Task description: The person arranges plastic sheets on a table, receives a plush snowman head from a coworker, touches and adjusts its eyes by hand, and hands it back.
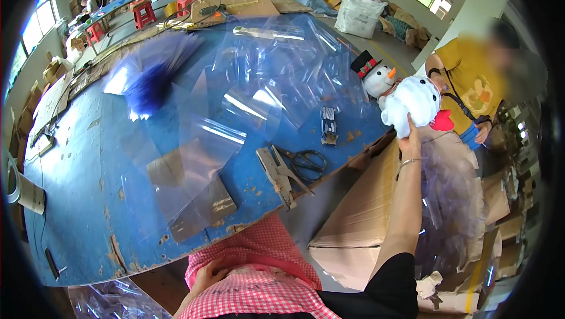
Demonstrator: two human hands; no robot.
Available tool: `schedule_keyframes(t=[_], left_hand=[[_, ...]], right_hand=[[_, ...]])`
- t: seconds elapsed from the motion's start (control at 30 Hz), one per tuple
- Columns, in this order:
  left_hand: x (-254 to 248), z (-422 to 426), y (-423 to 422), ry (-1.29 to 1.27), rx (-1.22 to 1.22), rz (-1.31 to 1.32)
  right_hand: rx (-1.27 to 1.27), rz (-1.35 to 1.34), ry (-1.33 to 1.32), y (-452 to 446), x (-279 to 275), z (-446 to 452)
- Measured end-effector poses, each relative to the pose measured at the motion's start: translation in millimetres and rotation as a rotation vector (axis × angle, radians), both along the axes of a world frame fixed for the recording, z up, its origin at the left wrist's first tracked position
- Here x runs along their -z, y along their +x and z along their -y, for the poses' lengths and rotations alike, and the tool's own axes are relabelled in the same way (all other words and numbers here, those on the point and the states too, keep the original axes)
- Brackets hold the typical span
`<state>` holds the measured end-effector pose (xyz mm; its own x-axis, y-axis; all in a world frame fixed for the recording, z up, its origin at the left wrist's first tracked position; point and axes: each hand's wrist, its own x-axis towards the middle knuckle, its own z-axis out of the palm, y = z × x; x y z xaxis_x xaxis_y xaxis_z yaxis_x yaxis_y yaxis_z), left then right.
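Note:
My right hand (408, 138), at the end of an outstretched arm, grips a white plush toy (415, 102) from below, past the table's right edge. The plush has dark eyes, and a red piece (442, 120) shows at its side. Right behind it is a snowman plush (378, 78) with a black top hat and orange nose; its support is hidden. Low at the front, my left hand (209, 274) rests against the pink checked apron (253, 289), thumb and forefinger apart, other fingers partly hidden. Nearer the table's front edge lie black-handled scissors (308, 165) and a stapler (276, 173).
Clear plastic bags (268, 104) spread over the blue table (76, 195), with a blue fringed bundle (150, 86) at left. A small box of staples (328, 126) lies near the right edge. Cardboard boxes (359, 219) stand below. A person in a yellow shirt (477, 72) is at right.

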<state>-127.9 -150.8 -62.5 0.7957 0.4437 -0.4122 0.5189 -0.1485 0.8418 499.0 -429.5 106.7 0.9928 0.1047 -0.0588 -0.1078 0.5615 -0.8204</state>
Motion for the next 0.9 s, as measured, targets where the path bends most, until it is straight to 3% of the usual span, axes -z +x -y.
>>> schedule_keyframes(t=[0.17,0.33,0.43,0.53,0.6,0.73,0.83,0.9], left_hand=[[-0.3,-0.8,2.1,0.025,0.004,-0.012],[2.0,0.3,2.2,0.161,0.06,-0.079],[-7.5,1.2,5.3,0.094,0.043,-0.051],[-38.2,-4.5,12.9,-0.013,0.061,0.05],[-98.8,-16.6,24.3,-0.057,0.07,0.018],[-211.4,-48.0,17.8,-0.246,0.047,0.369],[-263.7,-60.8,15.9,-0.044,0.132,0.951],[-294.5,-55.0,34.7,-0.069,0.182,1.276]], right_hand=[[0.081,0.095,0.049,12.9,-19.9,1.3],[0.003,0.195,0.103,30.3,-40.2,59.3],[-0.068,0.378,-0.184,32.4,-18.7,83.1],[-0.112,0.285,-0.358,-59.5,-60.6,23.6],[-0.175,0.396,-0.455,-128.4,-77.5,-16.1],[-0.46,0.857,-0.419,-257.0,-111.2,-83.0],[-0.699,1.165,-0.18,-320.6,-135.4,-119.4],[-0.782,1.285,-0.004,-347.5,-149.1,-133.8]])
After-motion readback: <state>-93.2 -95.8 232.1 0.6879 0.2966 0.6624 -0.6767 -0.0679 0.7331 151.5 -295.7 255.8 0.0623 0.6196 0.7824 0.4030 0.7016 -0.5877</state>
